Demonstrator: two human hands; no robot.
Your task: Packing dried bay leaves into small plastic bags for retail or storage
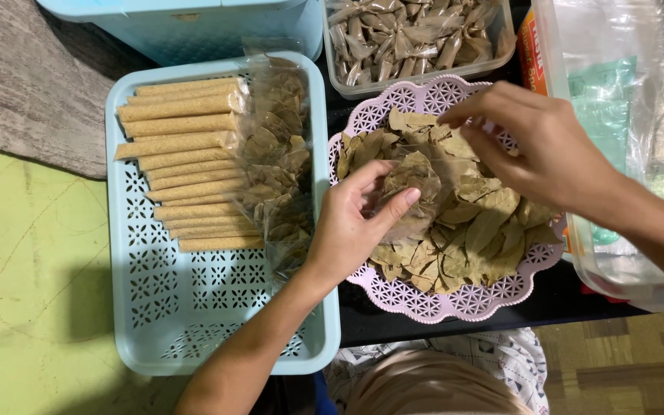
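Observation:
My left hand (pixel 355 223) holds a small clear plastic bag (pixel 416 188) with dried brown leaves inside, over a round pink perforated tray (pixel 424 303) heaped with loose dried leaves (pixel 478 223). My right hand (pixel 539 146) hovers over the tray's far side, its fingertips pinching the top of the clear bag near the leaves. A light blue perforated basket (pixel 194 307) on the left holds a row of long tan packets (pixel 186 165) and several filled clear bags of leaves (pixel 282 169).
A clear tub (pixel 416 42) of small folded brown packets stands at the back. A clear plastic container (pixel 616 115) with plastic wrapping sits at the right. A blue box (pixel 186 27) is at the back left, on a green mat (pixel 32 269).

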